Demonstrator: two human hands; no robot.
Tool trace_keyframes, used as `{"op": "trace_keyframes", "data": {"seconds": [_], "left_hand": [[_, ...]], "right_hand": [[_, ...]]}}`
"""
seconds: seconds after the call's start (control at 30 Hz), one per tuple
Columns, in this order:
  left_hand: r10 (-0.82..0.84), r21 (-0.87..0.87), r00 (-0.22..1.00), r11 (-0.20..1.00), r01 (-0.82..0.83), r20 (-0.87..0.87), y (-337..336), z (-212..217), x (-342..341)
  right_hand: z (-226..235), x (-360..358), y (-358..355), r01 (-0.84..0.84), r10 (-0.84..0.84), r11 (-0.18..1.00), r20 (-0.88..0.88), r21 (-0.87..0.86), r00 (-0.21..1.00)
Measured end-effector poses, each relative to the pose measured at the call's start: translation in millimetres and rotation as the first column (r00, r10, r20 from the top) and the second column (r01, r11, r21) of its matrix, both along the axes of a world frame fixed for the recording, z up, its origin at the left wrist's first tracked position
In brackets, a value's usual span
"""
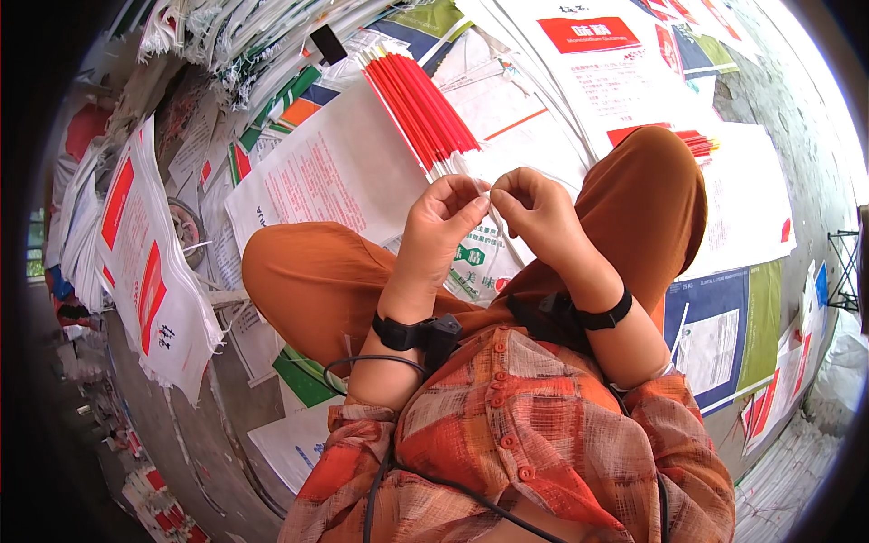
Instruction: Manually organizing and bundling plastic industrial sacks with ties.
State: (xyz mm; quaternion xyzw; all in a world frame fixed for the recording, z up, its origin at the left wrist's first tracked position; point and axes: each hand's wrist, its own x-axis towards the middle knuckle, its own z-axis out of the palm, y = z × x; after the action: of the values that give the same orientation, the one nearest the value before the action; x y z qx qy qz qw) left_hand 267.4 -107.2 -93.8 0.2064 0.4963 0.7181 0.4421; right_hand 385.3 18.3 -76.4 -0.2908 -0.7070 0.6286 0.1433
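Observation:
My left hand (441, 222) and my right hand (536, 210) meet in front of my chest, thumbs and forefingers pinched close together. Between their fingertips runs a thin white strand (497, 220), part of which hangs down below my right hand; its exact kind is hard to make out. Just beyond my fingers lies a fanned bundle of long, thin red strips (418, 109), pale at the near end and yellowish at the far tips. The bundle rests on flat white printed sacks (330, 172). Under my hands is another white sack with green print (472, 256).
My bent knees (303, 262) frame the work area. More red strips (695, 145) lie beyond my right knee. Stacked white sacks (145, 262) stand at the left, and a blue and green sack (724, 335) lies right. A small black object (328, 44) sits at the back.

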Motion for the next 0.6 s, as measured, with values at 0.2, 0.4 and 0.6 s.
{"op": "trace_keyframes", "data": {"seconds": [0.2, 0.4, 0.6], "left_hand": [[0.015, -0.061, 0.984, 0.998, -0.026, -0.176, 0.9, -2.9, -0.1], [-0.02, -0.071, 0.976, 0.997, 0.005, -0.216, 0.0, -4.2, 1.3], [-0.031, 0.001, 0.999, 1.0, 0.031, -0.03, -2.2, -3.6, -2.6]], "right_hand": [[-7.9, -1.4, 0.1, -0.006, -0.009, 0.994, -0.136, -0.111, 0.991], [-3.2, -0.2, -0.5, -0.01, 0.013, 1.0, -0.089, 0.028, 0.996], [-1.4, -0.7, 0.5, -0.024, 0.023, 1.0, -0.102, -0.003, 0.995]]}}
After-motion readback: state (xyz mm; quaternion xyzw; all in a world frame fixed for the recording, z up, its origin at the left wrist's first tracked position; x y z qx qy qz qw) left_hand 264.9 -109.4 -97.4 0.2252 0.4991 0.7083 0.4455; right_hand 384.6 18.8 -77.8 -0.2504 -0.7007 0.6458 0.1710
